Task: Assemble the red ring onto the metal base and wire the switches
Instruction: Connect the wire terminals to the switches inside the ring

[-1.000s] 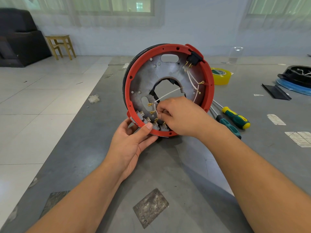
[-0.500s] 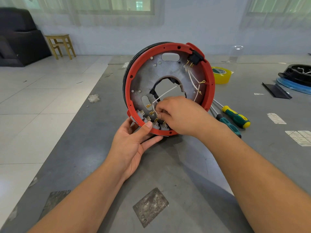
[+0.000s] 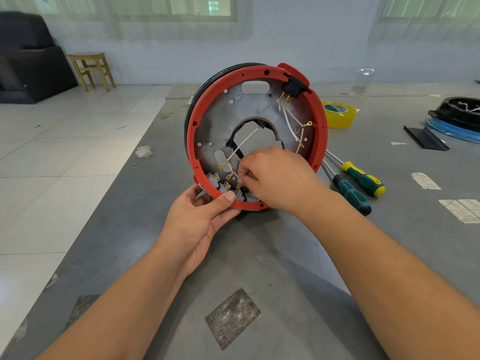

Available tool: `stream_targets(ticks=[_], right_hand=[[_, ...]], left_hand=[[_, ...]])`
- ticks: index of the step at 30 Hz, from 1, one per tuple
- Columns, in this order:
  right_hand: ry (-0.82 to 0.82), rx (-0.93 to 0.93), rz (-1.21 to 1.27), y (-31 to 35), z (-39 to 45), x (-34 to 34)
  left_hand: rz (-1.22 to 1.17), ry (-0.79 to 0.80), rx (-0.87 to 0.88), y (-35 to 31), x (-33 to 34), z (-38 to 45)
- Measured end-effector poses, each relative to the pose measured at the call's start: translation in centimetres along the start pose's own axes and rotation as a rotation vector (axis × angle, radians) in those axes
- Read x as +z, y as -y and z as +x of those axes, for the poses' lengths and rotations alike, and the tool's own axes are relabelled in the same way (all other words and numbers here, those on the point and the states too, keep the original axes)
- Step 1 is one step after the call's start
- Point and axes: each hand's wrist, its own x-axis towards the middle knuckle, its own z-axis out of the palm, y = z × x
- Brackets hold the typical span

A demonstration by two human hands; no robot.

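Observation:
The red ring (image 3: 191,136) sits around the grey metal base (image 3: 226,120), and the whole disc stands on edge on the grey table (image 3: 259,268), tilted toward me. Several grey switches (image 3: 214,180) with brass terminals line the ring's bottom inside. A black switch (image 3: 292,87) sits at the top right with white wires (image 3: 291,118) hanging from it. My left hand (image 3: 200,219) grips the ring's bottom rim, thumb on the red edge. My right hand (image 3: 275,175) pinches a white wire (image 3: 241,145) with a brass connector just above the grey switches.
Two green-handled screwdrivers (image 3: 361,178) lie right of the disc. A yellow tape roll (image 3: 339,114) sits behind it. A black and blue part (image 3: 457,115) and a black strip (image 3: 426,138) lie far right. Paper labels (image 3: 465,209) are at the right edge. The table's left edge drops to tiled floor.
The disc has tilted slightly and my right hand has shifted a little lower toward the grey switches with the wire. My left hand keeps its grip.

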Motion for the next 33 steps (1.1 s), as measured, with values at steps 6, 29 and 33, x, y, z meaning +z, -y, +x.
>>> stream_targets(ticks=[6, 29, 33], right_hand=[[-0.005, -0.036, -0.085, 0.7, -0.1, 0.1], [0.075, 0.063, 0.122, 0.4, 0.0, -0.5], [0.022, 0.079, 0.248, 0.6, 0.1, -0.5]], left_hand=[[0.005, 0.010, 0.007, 0.0, 0.0, 0.0], [0.025, 0.024, 0.003, -0.2, 0.3, -0.2], [0.066, 0.024, 0.006, -0.3, 0.3, -0.3]])
